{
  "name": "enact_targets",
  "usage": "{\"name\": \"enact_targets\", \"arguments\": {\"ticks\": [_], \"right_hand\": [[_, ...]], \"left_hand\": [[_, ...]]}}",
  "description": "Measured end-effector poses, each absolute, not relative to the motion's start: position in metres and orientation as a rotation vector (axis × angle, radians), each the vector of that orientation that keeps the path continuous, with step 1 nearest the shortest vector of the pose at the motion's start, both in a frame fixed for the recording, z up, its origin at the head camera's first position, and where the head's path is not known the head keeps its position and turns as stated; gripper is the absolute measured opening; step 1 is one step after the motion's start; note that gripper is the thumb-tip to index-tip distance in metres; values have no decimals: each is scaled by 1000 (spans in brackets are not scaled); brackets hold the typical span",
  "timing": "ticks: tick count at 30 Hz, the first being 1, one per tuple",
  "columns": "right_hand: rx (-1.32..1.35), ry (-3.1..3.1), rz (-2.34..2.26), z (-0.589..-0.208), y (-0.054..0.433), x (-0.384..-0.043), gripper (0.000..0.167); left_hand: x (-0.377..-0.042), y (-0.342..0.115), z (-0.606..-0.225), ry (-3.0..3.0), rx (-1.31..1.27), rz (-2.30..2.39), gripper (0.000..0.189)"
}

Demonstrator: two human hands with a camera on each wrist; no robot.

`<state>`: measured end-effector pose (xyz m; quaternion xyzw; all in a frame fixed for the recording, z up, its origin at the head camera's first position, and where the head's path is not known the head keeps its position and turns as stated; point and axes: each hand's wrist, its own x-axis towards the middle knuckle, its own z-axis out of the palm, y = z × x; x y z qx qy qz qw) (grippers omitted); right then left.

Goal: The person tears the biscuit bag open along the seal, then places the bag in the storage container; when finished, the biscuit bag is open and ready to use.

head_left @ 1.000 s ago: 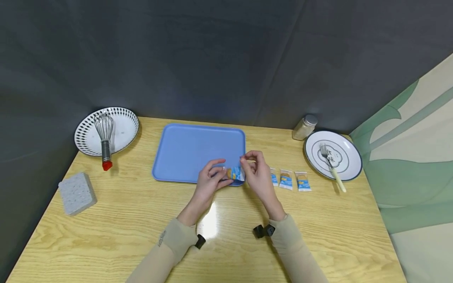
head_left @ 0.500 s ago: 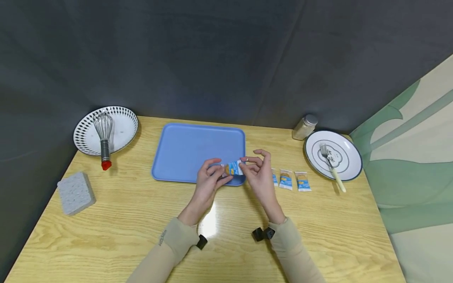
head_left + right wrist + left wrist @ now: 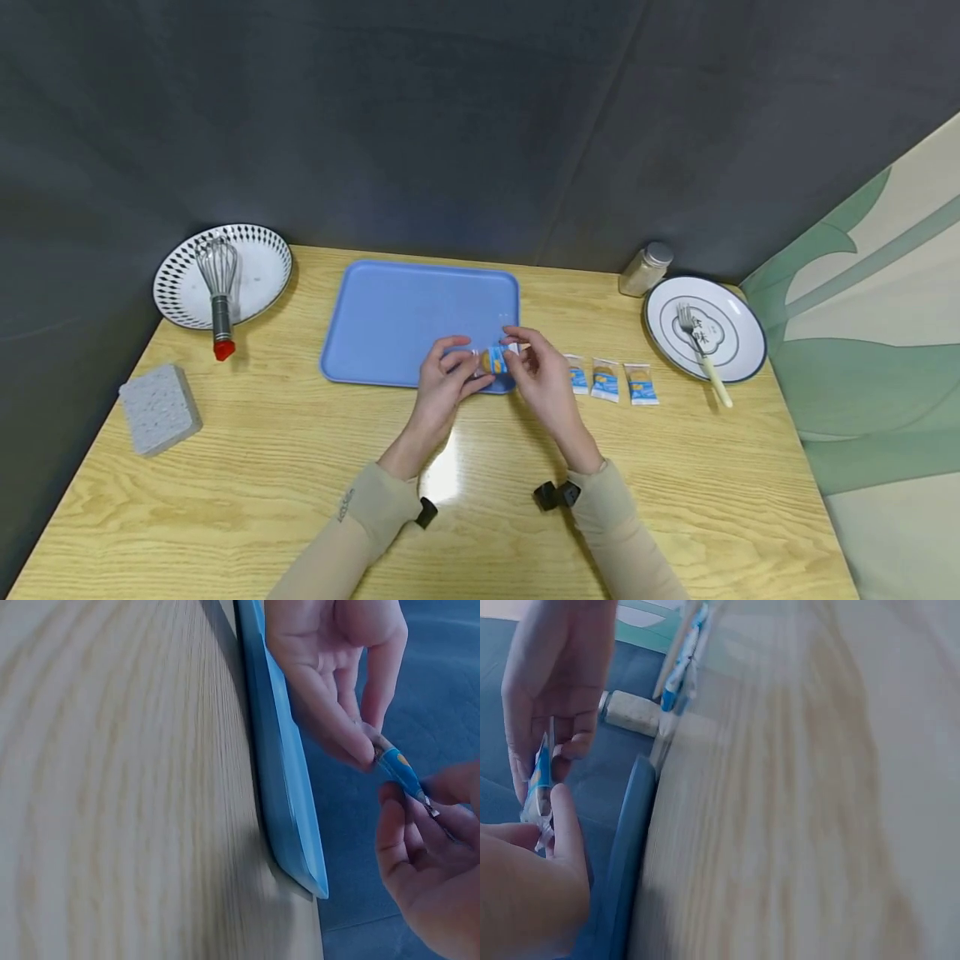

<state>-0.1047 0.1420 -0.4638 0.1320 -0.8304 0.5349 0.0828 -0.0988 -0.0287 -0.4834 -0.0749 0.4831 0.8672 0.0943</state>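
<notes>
A small wrapped biscuit packet (image 3: 495, 359), blue and clear with a golden-brown piece inside, is held up over the near right corner of the blue tray (image 3: 420, 321). My left hand (image 3: 438, 383) pinches its left end between thumb and fingers. On the other end, my right hand (image 3: 549, 385) grips the wrapper by its edge. Seen from the left wrist, the packet (image 3: 540, 780) stands almost edge-on between both hands. In the right wrist view, the crinkled end of the packet (image 3: 405, 774) lies at the right fingertips.
Several like packets (image 3: 605, 380) lie in a row right of the tray. Further right are a seasoning jar (image 3: 646, 270) and a plate (image 3: 667, 346) with a fork (image 3: 703, 354). Leftward are a patterned plate (image 3: 266, 279) bearing a whisk (image 3: 219, 292), and a grey sponge (image 3: 161, 410).
My right hand lifted the packet's right end slightly with its fingers spread, then drew those fingers in around the end. My left hand keeps its pinch almost in place.
</notes>
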Motion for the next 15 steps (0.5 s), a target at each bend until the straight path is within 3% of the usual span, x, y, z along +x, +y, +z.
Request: {"name": "enact_targets", "arguments": {"ticks": [8, 15], "right_hand": [[564, -2655, 1482, -468, 152, -112, 23], [656, -2748, 1363, -477, 152, -125, 20]], "left_hand": [[-111, -42, -484, 1980, 106, 2250, 41], [-130, -57, -478, 2454, 347, 1650, 15]]}}
